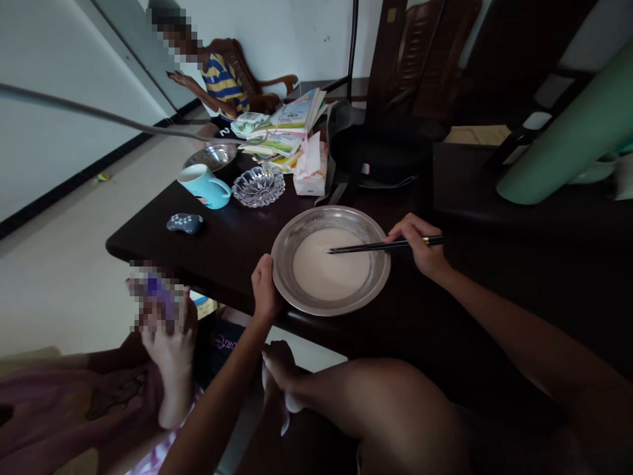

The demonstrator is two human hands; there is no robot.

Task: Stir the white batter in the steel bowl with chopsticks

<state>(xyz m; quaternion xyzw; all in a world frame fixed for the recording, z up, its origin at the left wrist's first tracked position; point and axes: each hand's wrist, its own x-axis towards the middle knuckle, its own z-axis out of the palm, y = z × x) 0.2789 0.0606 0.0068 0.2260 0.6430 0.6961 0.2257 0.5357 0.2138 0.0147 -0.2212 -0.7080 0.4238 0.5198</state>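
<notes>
A round metal bowl (380,264) stands near the edge of the dark table, and a pale, milky liquid (329,277) fills its lower part. My left hand (266,287) grips the bowl's left rim. In my right hand (419,245), at the bowl's right side, is a pair of black chopsticks (368,248) with gold bands. Their tips reach into the liquid near its middle. The fingers of my right hand are closed around the chopsticks' upper part.
On the dark table (237,254) are a light blue mug (205,187), a glass dish (258,187), a game controller (184,223), another metal bowl (211,157), books (291,122), a tissue pack (311,165) and a black bag (380,158). A green cylinder (558,138) leans at right. Two people sit nearby, left.
</notes>
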